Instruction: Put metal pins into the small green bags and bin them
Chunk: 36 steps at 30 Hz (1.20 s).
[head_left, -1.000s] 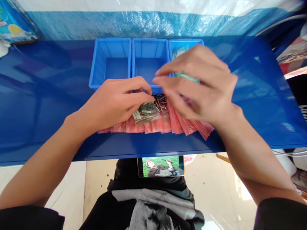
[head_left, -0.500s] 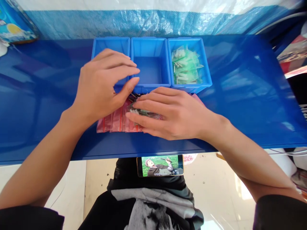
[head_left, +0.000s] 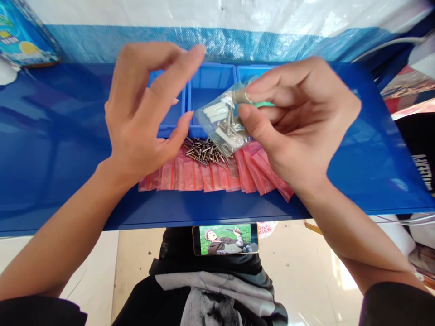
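Observation:
A small clear plastic bag (head_left: 220,118) with white pieces and metal pins inside is pinched between the thumb and fingers of my right hand (head_left: 299,117). It hangs tilted in front of the blue bins. My left hand (head_left: 146,108) is raised over the left bin (head_left: 170,131), fingers apart and holding nothing. Below the bag, a heap of small metal pins (head_left: 205,151) lies on a row of pink zip bags (head_left: 204,179) at the table's front. The right bin (head_left: 253,72) is mostly hidden behind my right hand; a bit of green shows in it.
The middle bin (head_left: 212,74) stands between the other two on the blue table (head_left: 61,158). A blue printed package (head_left: 27,40) is at the back left. A phone (head_left: 226,239) showing a video rests on my lap beyond the table's front edge.
My right hand has lifted from the pink bags with the clear bag in its fingers, uncovering the heap of pins. My left hand has risen slightly and opened wider.

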Tool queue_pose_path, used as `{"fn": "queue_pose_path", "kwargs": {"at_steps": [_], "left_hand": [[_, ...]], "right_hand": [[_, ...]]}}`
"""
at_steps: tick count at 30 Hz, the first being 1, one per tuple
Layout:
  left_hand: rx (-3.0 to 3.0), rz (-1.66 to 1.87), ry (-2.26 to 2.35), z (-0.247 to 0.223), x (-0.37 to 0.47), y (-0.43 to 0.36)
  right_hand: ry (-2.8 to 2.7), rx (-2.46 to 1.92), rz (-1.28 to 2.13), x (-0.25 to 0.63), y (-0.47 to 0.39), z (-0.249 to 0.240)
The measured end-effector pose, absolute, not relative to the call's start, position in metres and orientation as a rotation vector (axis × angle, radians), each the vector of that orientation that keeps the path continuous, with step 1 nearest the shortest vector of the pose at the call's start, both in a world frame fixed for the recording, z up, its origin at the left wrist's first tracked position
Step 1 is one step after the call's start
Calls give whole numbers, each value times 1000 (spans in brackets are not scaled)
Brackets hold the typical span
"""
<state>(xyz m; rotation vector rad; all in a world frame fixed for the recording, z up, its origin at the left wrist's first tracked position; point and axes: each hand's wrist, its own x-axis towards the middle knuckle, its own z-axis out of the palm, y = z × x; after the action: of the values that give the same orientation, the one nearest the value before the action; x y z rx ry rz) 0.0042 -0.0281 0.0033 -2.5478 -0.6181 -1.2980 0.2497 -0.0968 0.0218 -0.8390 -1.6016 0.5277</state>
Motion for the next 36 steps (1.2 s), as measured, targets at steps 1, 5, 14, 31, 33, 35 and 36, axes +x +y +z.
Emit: {"fn": "queue_pose_path", "kwargs": {"at_steps": [1, 5, 14, 31, 33, 35, 36], "left_hand": [[-2503, -1298, -564, 3, 5, -29], [-2376, -1327, -430, 0, 13, -35], [-2727, -1784, -985, 10, 27, -64], [-2625, -1893, -902, 4, 32, -61], [-2690, -1864, -869, 4, 34, -63], [-2704, -1843, -895, 4, 35, -65], [-2700, -1844, -928, 4, 36, -65]], "right_hand": [[-1557, -829, 595, 250, -94, 21], [-1553, -902, 708, 246, -92, 18], [-1705, -956, 526, 255, -102, 24], [-1783, -849, 494, 255, -90, 14], [-1831, -853, 472, 253, -92, 13], [-1786, -902, 478, 254, -92, 14], [-1744, -927, 451, 257, -90, 16]]}}
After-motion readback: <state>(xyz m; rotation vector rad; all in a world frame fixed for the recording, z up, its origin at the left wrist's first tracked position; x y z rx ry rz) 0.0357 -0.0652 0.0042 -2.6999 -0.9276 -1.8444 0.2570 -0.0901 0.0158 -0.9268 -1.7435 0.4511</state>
